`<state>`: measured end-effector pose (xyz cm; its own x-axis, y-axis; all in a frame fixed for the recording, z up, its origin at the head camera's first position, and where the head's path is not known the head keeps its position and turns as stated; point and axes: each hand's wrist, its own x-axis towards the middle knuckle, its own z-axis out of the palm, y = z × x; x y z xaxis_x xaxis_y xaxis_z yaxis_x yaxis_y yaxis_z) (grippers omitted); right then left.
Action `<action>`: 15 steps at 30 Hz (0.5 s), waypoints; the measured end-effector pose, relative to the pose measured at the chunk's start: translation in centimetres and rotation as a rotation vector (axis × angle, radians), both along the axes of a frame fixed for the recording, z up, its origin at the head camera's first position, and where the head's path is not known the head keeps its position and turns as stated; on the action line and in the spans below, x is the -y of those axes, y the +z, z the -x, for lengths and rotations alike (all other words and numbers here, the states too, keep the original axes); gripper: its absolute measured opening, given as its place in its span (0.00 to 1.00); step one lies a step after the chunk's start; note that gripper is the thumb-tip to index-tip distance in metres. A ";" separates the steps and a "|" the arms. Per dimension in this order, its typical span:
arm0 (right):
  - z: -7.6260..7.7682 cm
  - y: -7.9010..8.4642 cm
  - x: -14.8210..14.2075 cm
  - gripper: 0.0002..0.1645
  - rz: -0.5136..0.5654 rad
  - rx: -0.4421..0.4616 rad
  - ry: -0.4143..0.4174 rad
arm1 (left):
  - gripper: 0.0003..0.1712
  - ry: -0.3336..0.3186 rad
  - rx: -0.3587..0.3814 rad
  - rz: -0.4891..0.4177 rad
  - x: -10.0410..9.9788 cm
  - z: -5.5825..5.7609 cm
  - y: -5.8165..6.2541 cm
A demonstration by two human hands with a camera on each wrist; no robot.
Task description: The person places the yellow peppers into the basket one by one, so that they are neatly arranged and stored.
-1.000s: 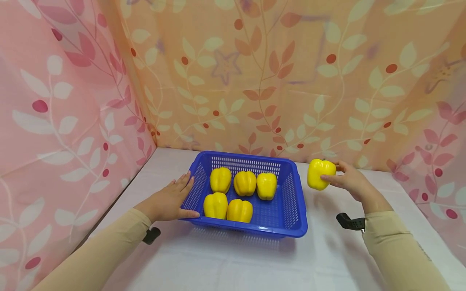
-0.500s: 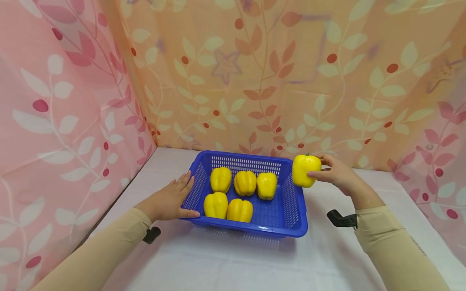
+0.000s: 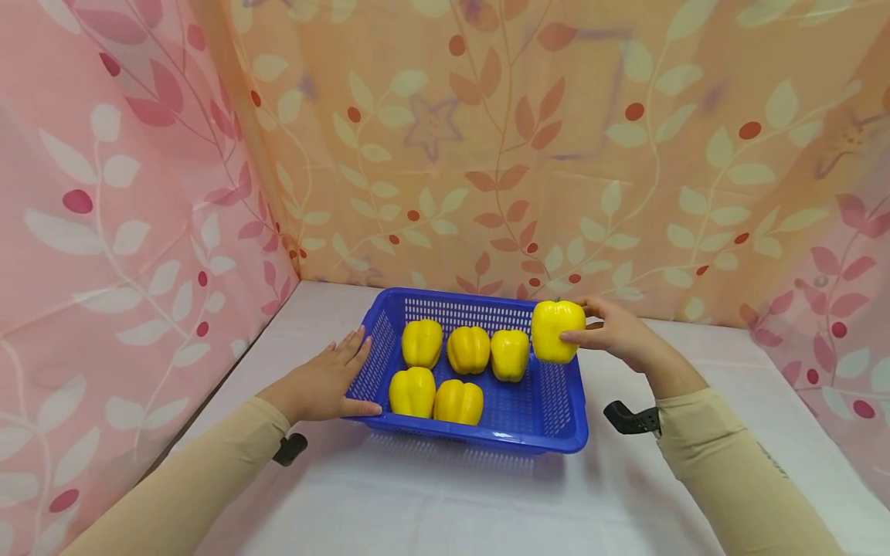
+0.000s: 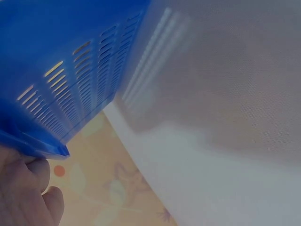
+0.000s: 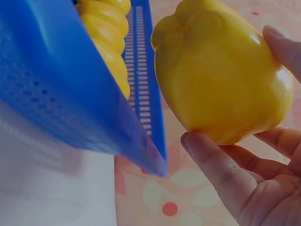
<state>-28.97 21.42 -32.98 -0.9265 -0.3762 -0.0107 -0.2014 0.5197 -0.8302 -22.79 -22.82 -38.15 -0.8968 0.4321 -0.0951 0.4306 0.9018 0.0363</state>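
Note:
My right hand [image 3: 619,333] holds a yellow bell pepper [image 3: 555,330] between thumb and fingers, stem up, over the right end of a blue plastic basket [image 3: 487,441]. In the right wrist view the held pepper [image 5: 221,75] is pinched by the fingertips, beside the basket's rim. Several other yellow bell peppers lie inside: three along the back, including the rightmost pepper [image 3: 510,355], and two at the front left, one being the front pepper [image 3: 458,402]. My left hand [image 3: 321,380] rests on the basket's left rim with fingers extended and the thumb along the front edge.
The basket stands on a white-covered table [image 3: 445,502]. Behind it hangs an orange leaf-patterned curtain [image 3: 431,193], and a pink patterned curtain [image 3: 139,232] closes the left side. Black straps with stubby mounts, such as the right wrist mount [image 3: 629,418], sit at both wrists.
My right hand has carried the bell pepper leftward from beside the basket to over its right end. My left hand, the basket and the peppers inside have stayed in place.

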 end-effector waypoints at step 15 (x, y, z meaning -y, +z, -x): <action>0.1 -0.4 2.8 0.40 -0.081 0.048 0.045 | 0.68 0.008 0.011 -0.001 -0.1 -0.2 0.3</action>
<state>-29.03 18.57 -33.39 -0.9064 -0.4135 -0.0866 -0.1873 0.5769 -0.7951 -22.61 -22.74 -37.86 -0.8989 0.4253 -0.1050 0.4233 0.9050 0.0416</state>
